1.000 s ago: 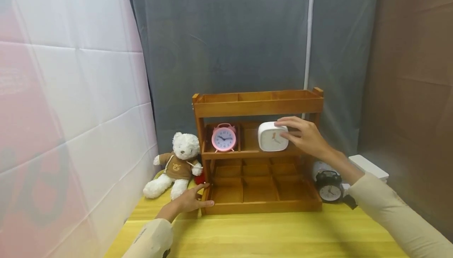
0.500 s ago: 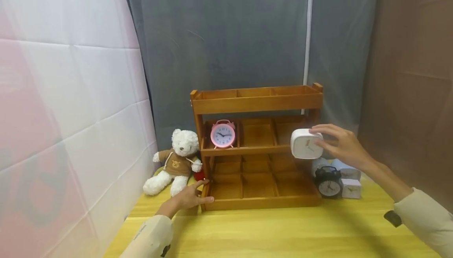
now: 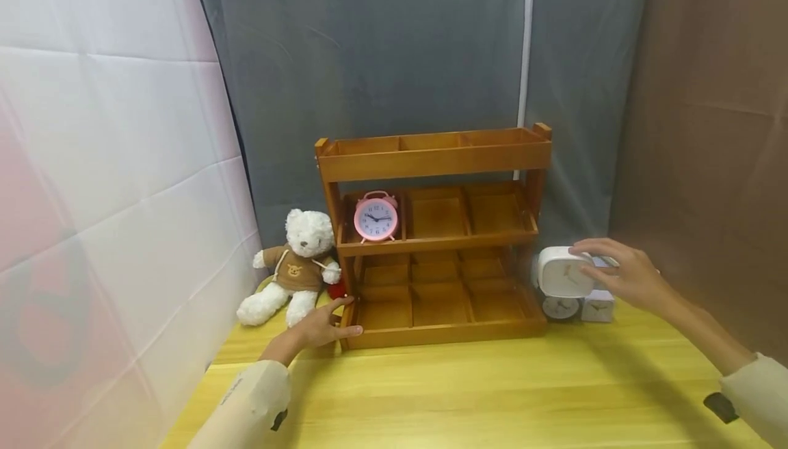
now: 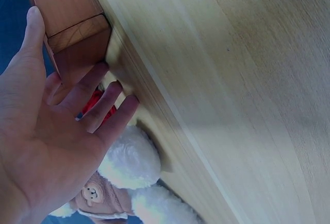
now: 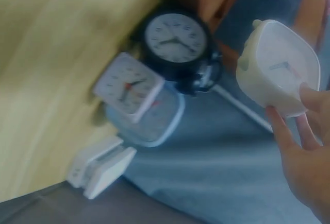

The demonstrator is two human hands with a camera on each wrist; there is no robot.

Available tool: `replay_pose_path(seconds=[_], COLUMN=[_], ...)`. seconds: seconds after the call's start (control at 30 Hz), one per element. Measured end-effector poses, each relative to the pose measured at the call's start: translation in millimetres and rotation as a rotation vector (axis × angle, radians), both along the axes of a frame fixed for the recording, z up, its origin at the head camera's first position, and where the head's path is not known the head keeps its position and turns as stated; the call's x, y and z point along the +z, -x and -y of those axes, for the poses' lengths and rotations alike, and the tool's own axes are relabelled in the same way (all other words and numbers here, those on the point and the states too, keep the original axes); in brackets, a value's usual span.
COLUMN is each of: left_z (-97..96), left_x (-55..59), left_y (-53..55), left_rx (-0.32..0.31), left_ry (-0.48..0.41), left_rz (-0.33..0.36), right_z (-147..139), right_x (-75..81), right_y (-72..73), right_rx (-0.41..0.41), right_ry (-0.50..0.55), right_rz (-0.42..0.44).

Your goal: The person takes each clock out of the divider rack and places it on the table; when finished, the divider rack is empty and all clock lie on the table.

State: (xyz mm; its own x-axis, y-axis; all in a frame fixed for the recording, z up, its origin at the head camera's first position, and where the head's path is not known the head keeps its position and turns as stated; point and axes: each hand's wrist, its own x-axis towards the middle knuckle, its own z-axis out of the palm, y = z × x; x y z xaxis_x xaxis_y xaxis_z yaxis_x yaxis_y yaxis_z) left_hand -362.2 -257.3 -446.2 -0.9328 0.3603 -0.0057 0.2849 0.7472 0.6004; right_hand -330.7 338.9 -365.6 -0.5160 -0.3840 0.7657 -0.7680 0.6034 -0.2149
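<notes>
My right hand [image 3: 634,278] pinches a white rounded-square clock [image 3: 560,274] by its right edge, thumb on the front and fingertips on top. It is held up at the right of the wooden shelf [image 3: 443,332], overlapping a black twin-bell alarm clock [image 3: 560,308] in the head view. The white clock's dial [image 5: 286,64] faces out in the right wrist view. At the shelf's lower left corner rests my left hand [image 3: 317,326], thumb at the front board, fingers extended along the side. A pink alarm clock [image 3: 376,219] stands in the middle tier's left compartment.
A white teddy bear [image 3: 301,267] in a brown top sits left of the shelf. Beside the black clock are a small square clock [image 5: 129,86], a light blue clock [image 5: 160,123] and white flat objects [image 5: 103,165]. Fabric walls [image 3: 394,45] enclose the table.
My right hand has carried the white clock from before the middle tier rightward and down, past the shelf's right side. The left hand stays at the corner; the head view has shifted slightly.
</notes>
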Motion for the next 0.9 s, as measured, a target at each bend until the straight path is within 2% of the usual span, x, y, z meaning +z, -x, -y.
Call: replay_pose_path(seconds=[0.2, 0.43, 0.67, 0.9], left_z=[1.6, 1.9, 2.0, -3.0], left_x=[0.6, 3.2, 3.3, 6.2], left_y=[0.3, -3.3, -5.3, -6.9], left_rx=[0.014, 0.021, 0.028, 0.022], left_ry=[0.003, 0.007, 0.004, 0.005], left_rz=[0.006, 0.015, 0.026, 0.030], right_z=[-17, -23, -24, -21], right_x=[-28.1, -67.8, -90.4, -100.8], right_y=[-2.1, -7.1, -7.9, -10.1], right_rx=[0.026, 0.110, 0.051, -0.019], right_ry=[-0.056, -0.026, -0.006, 0.052], right_rz=[-0.023, 0.030, 0.048, 0.088])
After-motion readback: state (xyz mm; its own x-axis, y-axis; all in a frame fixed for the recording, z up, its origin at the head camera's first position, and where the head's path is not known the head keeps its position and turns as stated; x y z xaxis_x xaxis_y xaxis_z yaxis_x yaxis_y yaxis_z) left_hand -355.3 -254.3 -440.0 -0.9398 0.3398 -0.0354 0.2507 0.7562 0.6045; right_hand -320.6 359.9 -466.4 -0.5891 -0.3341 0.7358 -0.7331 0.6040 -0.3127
